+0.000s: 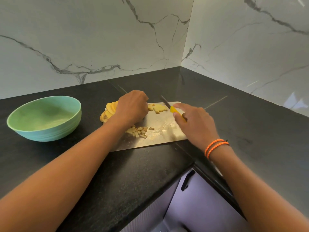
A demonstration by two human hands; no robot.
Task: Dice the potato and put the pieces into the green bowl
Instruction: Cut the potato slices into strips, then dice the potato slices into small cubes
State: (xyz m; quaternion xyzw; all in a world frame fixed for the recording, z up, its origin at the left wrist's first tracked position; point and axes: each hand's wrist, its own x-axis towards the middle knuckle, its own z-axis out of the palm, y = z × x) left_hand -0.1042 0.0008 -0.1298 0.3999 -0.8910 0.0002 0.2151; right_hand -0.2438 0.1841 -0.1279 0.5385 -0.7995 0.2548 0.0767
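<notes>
In the head view, one green bowl (44, 118) is sitting at the left of the frame on the black counter (133, 173), and nothing is showing inside it. The potato is lying cut up on the steel cutting board (158, 131) at centre: a fan of pale yellow slices (109, 109) at the board's left end, a small heap of dice (138, 130) toward its lower edge, and a few pieces (158, 108) near its upper edge. The left hand (131, 108) is curling over the slices; whether it is gripping any cannot be told. The right hand (194, 123) is gripping one yellow-handled knife (172, 108), forefinger stretched along it.
</notes>
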